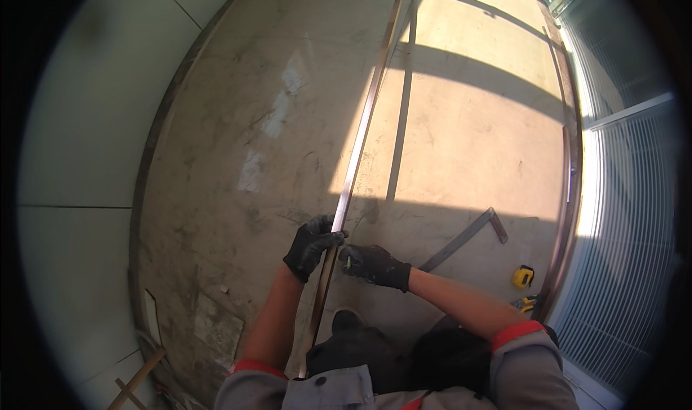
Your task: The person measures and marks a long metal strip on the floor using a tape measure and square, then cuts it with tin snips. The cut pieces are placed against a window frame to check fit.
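A long, narrow metal profile (pixel 361 140) runs from the far top of the view down past my left side. My left hand (pixel 313 243), in a black work glove, grips it with the thumb and fingers around its edges. Just right of the profile is my gloved right hand (pixel 376 264), its fingers closed on a small pale stick-like object (pixel 348 261); its exact kind is too small to tell. On the floor beyond my right forearm lies a try square (pixel 464 237) with its short stock pointing toward me.
A yellow tape measure (pixel 523 276) and yellow-handled pliers (pixel 527 303) lie at the right. Ribbed glazing (pixel 621 221) lines the right side, pale wall panels (pixel 75 156) the left. Wooden sticks (pixel 139 377) stand at lower left. Sunlight crosses the floor (pixel 459 140).
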{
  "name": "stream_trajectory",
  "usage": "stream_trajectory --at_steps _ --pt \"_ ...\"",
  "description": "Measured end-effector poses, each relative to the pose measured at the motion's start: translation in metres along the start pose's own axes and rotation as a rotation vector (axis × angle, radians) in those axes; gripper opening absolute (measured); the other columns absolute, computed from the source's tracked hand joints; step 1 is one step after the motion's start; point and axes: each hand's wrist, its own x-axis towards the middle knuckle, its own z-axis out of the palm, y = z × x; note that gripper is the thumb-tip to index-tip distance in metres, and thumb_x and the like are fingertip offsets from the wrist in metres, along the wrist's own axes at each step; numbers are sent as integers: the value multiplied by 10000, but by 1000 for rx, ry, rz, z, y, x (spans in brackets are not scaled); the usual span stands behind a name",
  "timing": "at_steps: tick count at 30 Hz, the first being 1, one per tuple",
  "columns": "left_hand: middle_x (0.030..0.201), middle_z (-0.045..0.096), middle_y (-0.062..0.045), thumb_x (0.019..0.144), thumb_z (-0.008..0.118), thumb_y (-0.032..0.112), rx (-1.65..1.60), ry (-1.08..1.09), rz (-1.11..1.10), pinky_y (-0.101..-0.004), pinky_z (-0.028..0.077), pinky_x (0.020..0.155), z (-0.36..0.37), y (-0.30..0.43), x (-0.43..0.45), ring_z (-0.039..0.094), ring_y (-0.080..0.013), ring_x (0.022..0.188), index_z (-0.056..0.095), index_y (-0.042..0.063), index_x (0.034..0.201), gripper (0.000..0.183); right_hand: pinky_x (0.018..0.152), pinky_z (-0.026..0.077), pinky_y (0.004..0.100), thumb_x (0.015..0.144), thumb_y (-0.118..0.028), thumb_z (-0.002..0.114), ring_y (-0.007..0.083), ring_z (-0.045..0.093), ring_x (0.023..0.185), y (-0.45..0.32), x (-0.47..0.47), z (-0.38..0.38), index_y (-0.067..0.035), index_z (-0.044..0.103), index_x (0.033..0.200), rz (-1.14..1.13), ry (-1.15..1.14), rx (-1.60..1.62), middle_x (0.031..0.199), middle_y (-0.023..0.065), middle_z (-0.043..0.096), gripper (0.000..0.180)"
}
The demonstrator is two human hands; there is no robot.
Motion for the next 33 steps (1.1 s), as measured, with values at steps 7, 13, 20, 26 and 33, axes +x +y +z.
stream_trajectory --at_steps 7,13,20,26,33 --pt "1026 694 -76 859 712 15 18 21 -8 -285 534 821 -24 -10 -13 669 -155 923 619 -12 1184 339 715 547 492 901 -248 607 340 706 793 33 -110 -137 -36 605 1119 144 -127 -837 844 191 709 304" --pt "1019 694 -118 868 695 25 3 -43 -96 -302 548 831 -2 -12 4 676 -189 915 587 -30 1214 366 742 544 470 904 -298 630 338 693 804 110 -256 -153 -27 572 1239 488 262 -779 845 171 698 435" --pt "988 669 -122 889 662 43 -92 -20 -90 -330 555 811 -49 -44 8 656 -218 905 547 45 1214 345 757 531 407 916 -288 664 300 698 839 122 -435 -60 -30 590 1197 919 995 -409 897 134 712 388" --pt "1038 639 -119 909 638 45 -9 -11 -152 -325 554 817 -71 -38 25 645 -212 934 482 32 1345 463 775 530 417 898 -351 658 300 700 848 119 -586 137 -10 593 1189 1449 1216 -107 878 159 713 453" --pt "1073 647 -111 944 611 99 119 -23 -126 -342 537 882 -72 4 27 641 -215 969 500 48 1363 436 771 545 413 895 -412 650 307 696 858 135 -549 201 -29 636 1119 1404 908 107 936 174 709 444"
